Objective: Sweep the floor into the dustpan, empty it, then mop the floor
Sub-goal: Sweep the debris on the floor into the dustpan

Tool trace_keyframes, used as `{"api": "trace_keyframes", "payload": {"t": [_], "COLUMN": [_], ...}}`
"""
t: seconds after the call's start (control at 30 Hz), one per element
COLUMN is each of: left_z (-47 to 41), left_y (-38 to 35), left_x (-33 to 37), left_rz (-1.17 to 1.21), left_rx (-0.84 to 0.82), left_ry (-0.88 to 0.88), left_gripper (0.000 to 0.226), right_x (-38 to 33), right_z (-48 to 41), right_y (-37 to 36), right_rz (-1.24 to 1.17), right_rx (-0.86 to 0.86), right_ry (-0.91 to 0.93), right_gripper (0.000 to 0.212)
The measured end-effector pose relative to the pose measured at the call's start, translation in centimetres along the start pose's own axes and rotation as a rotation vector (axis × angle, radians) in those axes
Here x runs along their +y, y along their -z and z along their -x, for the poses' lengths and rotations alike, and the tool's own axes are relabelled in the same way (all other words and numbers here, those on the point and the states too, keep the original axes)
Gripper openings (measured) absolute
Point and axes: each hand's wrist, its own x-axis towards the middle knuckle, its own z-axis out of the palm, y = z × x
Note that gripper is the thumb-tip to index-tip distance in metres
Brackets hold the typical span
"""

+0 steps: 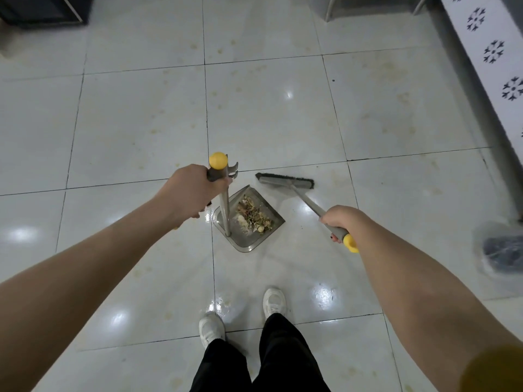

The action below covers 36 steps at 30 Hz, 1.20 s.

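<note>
Both hands are closed round handles on my feed. The left hand [189, 190] grips the grey sleeve of the dustpan pole [225, 210], fingers curled round it just under the yellow cap [218, 160]. The pole stands nearly upright from the back of the dustpan [249, 242]. The right hand [339, 219] is wrapped round the broom handle [307, 200] just above its yellow end [351, 244].

I see the dustpan sitting flat on the tiled floor [127, 123], its open mouth turned away from the person. Inside it lies a heap of dry scraps [254, 216], yellowish and brown, gathered toward the middle and back. The broom head [284, 181] lies just beyond the dustpan's mouth, off its far right corner. I cannot tell whether it touches the rim.

On the near side of the dustpan stand two white shoes [210, 328] under dark trouser legs. Faint yellowish stains [396, 69] mark the tiles on the far side of the dustpan. Well to the right of the dustpan sits a dark, blurred thing in clear wrapping [501, 256], and farther back on that side is a white panel with dark flower prints [492, 52].
</note>
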Motion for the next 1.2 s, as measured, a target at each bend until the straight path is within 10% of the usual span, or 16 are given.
{"api": "trace_keyframes", "payload": {"t": [0.37, 0.7, 1.2], "left_z": [0.5, 0.2, -0.5], "left_y": [1.7, 2.8, 1.6], "left_x": [-1.0, 0.6, 4.9], "left_rz": [-0.117, -0.194, -0.275], "left_rx": [-0.045, -0.068, -0.134], "left_ry": [-0.094, -0.146, -0.134], "left_gripper": [0.036, 0.034, 0.034], "right_x": [8.4, 9.8, 6.1], "right_z": [4.3, 5.6, 3.5], "right_y": [-1.5, -0.7, -0.2], "right_rz": [0.101, -0.368, 0.28], "right_rx": [-0.016, -0.015, 0.17], "right_ry": [-0.202, -0.208, -0.104], "right_gripper": [0.029, 0.027, 0.017]}}
